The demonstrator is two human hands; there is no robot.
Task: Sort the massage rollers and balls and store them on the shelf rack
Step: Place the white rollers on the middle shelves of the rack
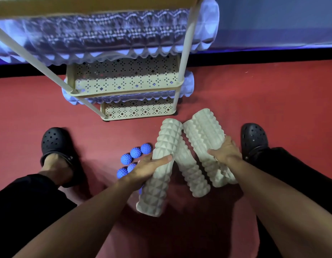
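Three cream ridged foam rollers lie on the red floor between my feet. My left hand (150, 164) grips the left roller (161, 164) around its middle. My right hand (225, 150) clasps the right roller (208, 138). The middle roller (191, 170) lies loose between them. Several blue spiky balls (132, 157) sit on the floor just left of my left hand. The cream perforated shelf rack (124, 90) stands ahead. A blue ridged roller (105, 34) lies on an upper tier, and another blue roller (187, 82) rests on a lower tier.
My feet in black clogs (55, 144) stand on either side of the rollers, the other clog (253, 138) close to my right hand. A dark skirting and blue wall (273, 25) run behind the rack. The lowest rack tier (139, 110) holds nothing visible.
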